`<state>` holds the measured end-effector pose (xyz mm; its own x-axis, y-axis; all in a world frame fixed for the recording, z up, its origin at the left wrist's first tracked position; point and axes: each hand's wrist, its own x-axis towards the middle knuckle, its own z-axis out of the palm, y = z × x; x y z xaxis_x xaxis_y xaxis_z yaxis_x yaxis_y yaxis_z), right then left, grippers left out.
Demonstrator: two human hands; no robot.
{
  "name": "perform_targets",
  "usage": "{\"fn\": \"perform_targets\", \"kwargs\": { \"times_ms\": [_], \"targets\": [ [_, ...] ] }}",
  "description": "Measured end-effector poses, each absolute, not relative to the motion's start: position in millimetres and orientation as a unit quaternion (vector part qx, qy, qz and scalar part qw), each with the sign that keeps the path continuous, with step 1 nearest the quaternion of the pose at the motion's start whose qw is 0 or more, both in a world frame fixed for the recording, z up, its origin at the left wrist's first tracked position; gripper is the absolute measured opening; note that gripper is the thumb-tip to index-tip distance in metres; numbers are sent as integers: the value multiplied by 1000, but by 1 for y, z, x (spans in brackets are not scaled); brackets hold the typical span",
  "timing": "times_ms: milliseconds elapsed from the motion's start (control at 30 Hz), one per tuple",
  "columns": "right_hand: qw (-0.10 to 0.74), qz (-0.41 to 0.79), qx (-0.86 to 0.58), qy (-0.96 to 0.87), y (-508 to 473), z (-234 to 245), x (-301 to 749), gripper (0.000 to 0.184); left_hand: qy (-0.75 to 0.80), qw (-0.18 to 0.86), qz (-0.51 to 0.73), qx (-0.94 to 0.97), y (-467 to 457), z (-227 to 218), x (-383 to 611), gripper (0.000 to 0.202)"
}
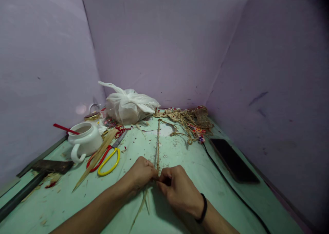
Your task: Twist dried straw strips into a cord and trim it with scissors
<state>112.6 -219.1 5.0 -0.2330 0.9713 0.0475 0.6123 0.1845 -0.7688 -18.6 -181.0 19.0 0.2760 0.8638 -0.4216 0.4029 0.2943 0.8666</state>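
Note:
A thin tan braided cord (158, 141) runs straight toward me from the far part of the table. My left hand (142, 174) is closed, pinching the near end of the braid. Right against it, my right hand (178, 189), with a black band at the wrist, pinches at the same end, fingertips meeting the left ones. The exact strand between the right fingers is hidden. Loose flat straw strands (141, 206) hang from below the left hand toward me.
To the left are scissors (109, 160) with red and yellow handles, dry leaf strips (96, 158), a white mug (86, 139) and a dark-headed tool (52, 166). A tied white bag (128, 105) and tangled braids (185, 119) lie behind. A phone (233, 160) and black cable (228, 186) are right.

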Motion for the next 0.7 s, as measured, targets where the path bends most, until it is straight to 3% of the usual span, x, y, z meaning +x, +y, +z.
{"fn": "perform_targets", "kwargs": {
  "times_ms": [167,300,467,567,700],
  "targets": [
    [290,313,-514,-744,-224,5,111,16,549,593,182,561,-180,23,-23,9],
    [306,377,-523,-700,-218,5,116,21,526,594,190,578,-175,20,-28,6],
    [437,553,-518,-485,-207,6,115,30,522,604,156,581,-172,28,-30,9],
    [410,669,-463,-413,-207,3,109,25,508,602,159,595,-173,28,-30,8],
    [396,616,-515,-446,-209,-2,107,19,501,556,145,647,-172,22,-32,10]
  ]
}}
